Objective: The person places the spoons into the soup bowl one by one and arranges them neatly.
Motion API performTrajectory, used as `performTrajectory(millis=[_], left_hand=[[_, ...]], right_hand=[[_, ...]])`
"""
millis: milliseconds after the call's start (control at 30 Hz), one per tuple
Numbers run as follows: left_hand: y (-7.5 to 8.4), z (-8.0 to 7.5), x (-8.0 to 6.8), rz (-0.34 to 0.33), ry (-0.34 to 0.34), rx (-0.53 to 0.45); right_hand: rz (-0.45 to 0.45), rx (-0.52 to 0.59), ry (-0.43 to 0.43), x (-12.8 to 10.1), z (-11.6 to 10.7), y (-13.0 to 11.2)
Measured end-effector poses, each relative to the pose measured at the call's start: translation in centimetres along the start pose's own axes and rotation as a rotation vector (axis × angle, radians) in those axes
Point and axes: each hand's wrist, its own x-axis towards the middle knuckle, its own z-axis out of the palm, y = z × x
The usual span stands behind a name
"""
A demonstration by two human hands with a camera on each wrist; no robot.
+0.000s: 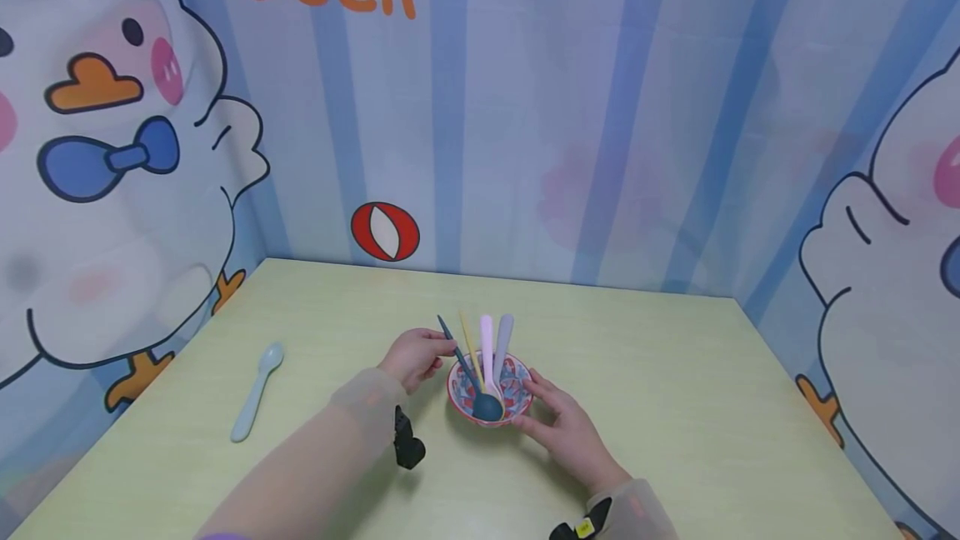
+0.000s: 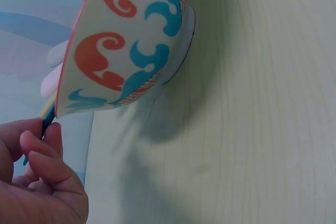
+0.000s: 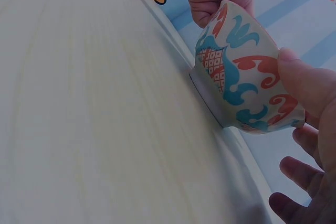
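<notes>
Only your head view shows four spoons in the round patterned bowl mid-table. Your left hand pinches the dark spoon; your right hand, fingers relaxed, touches the bowl's smooth side.

Both arms reach forward over the table. The left hand has its fingers curled in and pinches something thin between thumb and fingertips. The right hand lies flat and relaxed, fingers spread out, thumb up.

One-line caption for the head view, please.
Left hand pinches a dark blue spoon in a patterned bowl; right hand steadies the bowl.
</notes>
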Motion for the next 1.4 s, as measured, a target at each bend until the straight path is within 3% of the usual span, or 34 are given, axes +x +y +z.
performTrajectory(millis=[1400], left_hand=[[-0.24, 0.58, 0.02, 0.009, -0.04, 0.057]], right_hand=[[0.019, -0.021, -0.002, 0.05, 0.07, -0.04]])
